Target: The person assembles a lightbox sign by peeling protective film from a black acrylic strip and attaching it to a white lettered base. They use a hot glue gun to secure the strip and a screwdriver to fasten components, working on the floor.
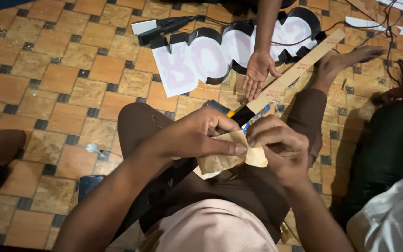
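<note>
Hands meet over the lap in the head view: the left hand (197, 135) and right hand (276, 144) each have their grip pinching a creased brown paper scrap (225, 156). Beyond on the tiled floor (47, 70), another person's hand (257, 70) rests by white sign letters (211, 58).
</note>
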